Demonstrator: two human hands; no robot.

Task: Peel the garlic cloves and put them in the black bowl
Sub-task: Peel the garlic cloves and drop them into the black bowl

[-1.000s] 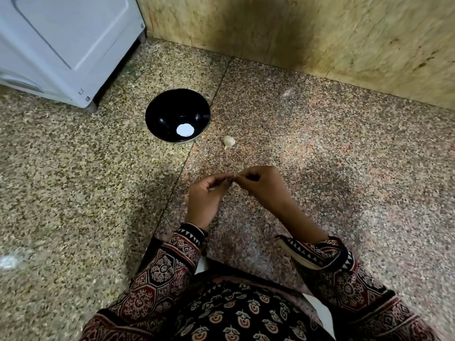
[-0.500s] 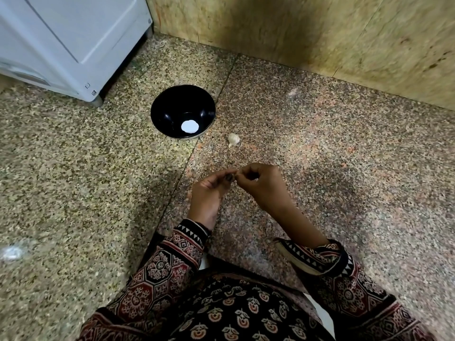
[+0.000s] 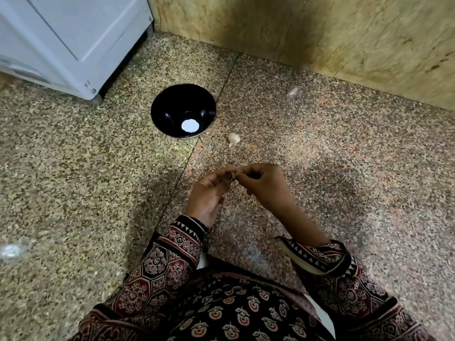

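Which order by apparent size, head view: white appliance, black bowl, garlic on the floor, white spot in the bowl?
1. white appliance, though cut off by the frame
2. black bowl
3. white spot and garlic on the floor: these look about alike, so not ranked

No legible text or labels

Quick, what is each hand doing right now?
Left hand: pinches a small pale garlic clove, mostly hidden.
Right hand: pinches the same clove.
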